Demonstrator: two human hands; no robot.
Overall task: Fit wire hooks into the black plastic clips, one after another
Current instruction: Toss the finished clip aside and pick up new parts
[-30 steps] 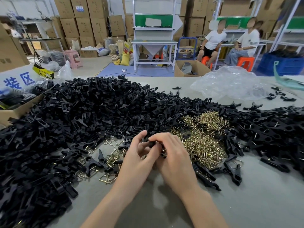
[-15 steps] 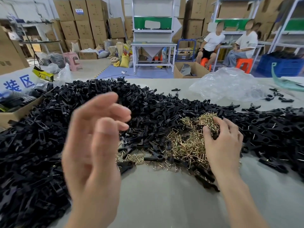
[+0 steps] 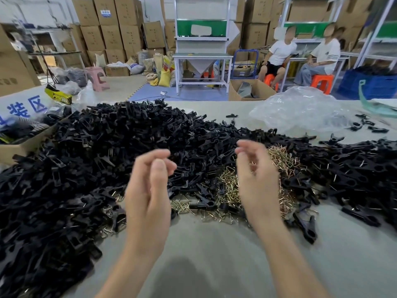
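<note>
Blue "装区" on a sign [image 3: 23,107], black clips [image 3: 107,158] heaped across tabletop [image 3: 214,250], brassy hooks [image 3: 285,161] piled among them, my left hand [image 3: 150,190] loose and empty, my right hand [image 3: 256,181] curled above hooks, hold unclear.

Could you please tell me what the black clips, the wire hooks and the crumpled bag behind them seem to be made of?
The black clips look like moulded plastic, matte with a faint sheen. The wire hooks appear to be thin bent metal, gold-toned and glinting. The crumpled bag looks like thin clear plastic film, see-through and glossy.
</note>
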